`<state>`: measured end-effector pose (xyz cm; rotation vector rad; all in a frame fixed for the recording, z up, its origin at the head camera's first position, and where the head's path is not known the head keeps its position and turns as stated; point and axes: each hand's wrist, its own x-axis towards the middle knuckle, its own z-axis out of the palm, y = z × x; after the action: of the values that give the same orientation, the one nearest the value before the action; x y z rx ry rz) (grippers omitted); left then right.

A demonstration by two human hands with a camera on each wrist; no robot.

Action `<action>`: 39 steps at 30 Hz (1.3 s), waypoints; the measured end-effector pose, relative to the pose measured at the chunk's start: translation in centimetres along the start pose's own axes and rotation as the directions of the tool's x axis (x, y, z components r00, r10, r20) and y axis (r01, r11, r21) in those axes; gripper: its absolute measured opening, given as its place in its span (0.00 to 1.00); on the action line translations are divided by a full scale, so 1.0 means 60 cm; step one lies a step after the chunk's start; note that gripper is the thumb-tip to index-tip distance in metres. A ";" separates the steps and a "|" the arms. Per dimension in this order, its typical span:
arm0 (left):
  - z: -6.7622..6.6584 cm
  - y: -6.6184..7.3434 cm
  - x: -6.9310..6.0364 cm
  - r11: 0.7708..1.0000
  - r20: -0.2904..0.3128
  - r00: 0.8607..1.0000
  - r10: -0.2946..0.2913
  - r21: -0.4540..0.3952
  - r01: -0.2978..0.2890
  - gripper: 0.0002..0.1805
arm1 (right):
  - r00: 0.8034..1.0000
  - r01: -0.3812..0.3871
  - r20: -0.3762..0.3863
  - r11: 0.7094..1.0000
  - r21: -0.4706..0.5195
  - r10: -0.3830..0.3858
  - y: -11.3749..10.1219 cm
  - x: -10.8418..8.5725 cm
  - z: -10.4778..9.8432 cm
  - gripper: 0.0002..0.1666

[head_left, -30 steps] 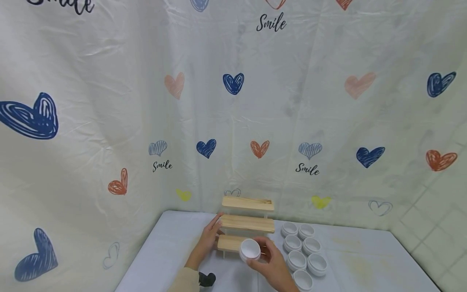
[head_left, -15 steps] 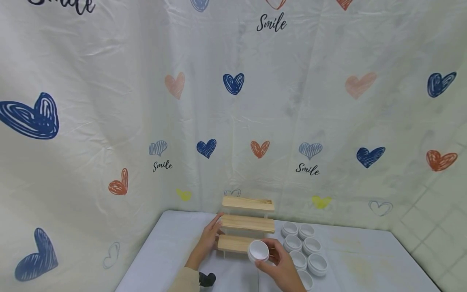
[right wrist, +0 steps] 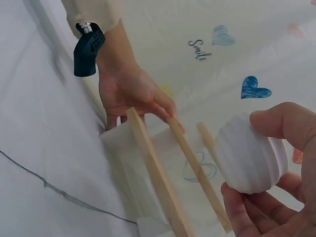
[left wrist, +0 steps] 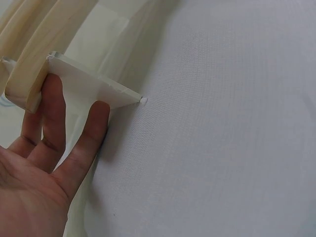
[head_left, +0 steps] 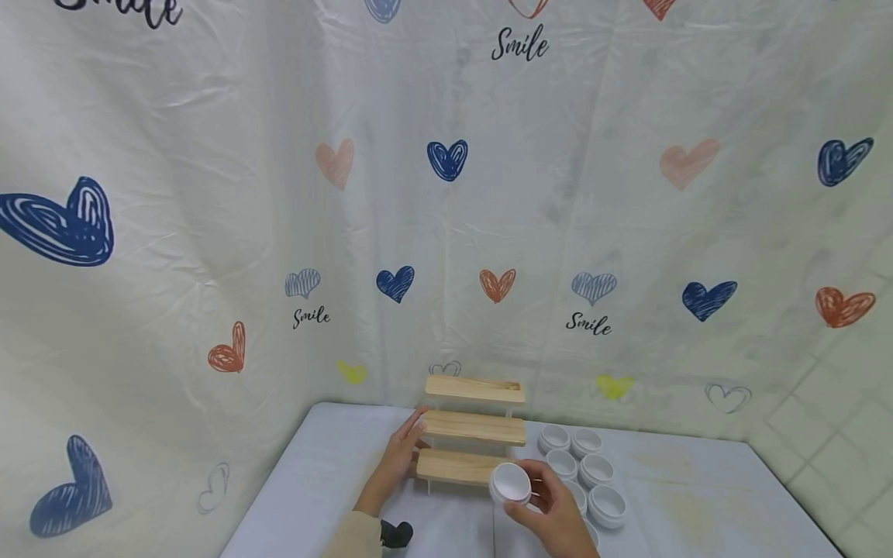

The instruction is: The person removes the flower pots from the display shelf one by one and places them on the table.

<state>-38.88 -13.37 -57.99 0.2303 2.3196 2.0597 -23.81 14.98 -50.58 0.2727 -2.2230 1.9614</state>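
Observation:
In the head view my right hand holds a small white cup in front of the right end of the lowest step. The right wrist view shows the thumb and fingers on opposite sides of the cup's ribbed wall. My left hand holds the left side of a three-step wooden display stand. Seen from the left wrist, its fingertips touch the stand's clear side panel and the end of a wooden step. The left thumb is hidden there.
Several more white cups stand in two rows on the table, right of the stand; my right hand covers some of them. A hanging cloth printed with hearts closes off the back. A black device sits at my left wrist.
My right hand has moved to the right and slightly nearer with the cup, uncovering more of the lowest step and covering more of the other cups. The left hand and stand have stayed put.

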 end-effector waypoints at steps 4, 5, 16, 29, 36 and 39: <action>0.000 0.001 -0.001 1.000 0.003 1.000 -0.003 0.001 0.003 0.32 | 1.000 0.012 -0.013 1.000 -0.013 -0.012 0.004 -0.002 -0.008 0.34; 0.000 0.001 -0.001 1.000 0.003 1.000 -0.004 0.001 0.004 0.32 | 1.000 0.011 -0.017 1.000 -0.014 -0.011 0.004 -0.003 -0.010 0.34; 0.001 0.002 -0.001 1.000 0.002 1.000 -0.002 -0.012 0.002 0.31 | 0.994 -0.092 -0.071 0.995 -0.039 0.089 0.004 -0.009 -0.035 0.36; 0.000 0.003 -0.001 0.999 0.001 1.000 0.005 -0.033 -0.005 0.32 | 0.985 -0.130 -0.125 0.988 -0.083 0.119 0.010 -0.019 -0.064 0.37; -0.001 0.000 0.000 1.000 0.009 1.000 0.004 -0.027 -0.004 0.33 | 0.969 -0.211 -0.158 0.970 -0.118 0.191 0.018 -0.024 -0.086 0.41; -0.002 0.000 0.000 1.000 0.010 1.000 -0.003 -0.018 0.004 0.33 | 0.966 -0.222 -0.164 0.966 -0.136 0.199 0.023 -0.026 -0.095 0.42</action>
<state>-38.90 -13.47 -57.98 0.2354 2.2926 2.0722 -22.59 20.82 -51.55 -0.1333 -2.3699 1.8240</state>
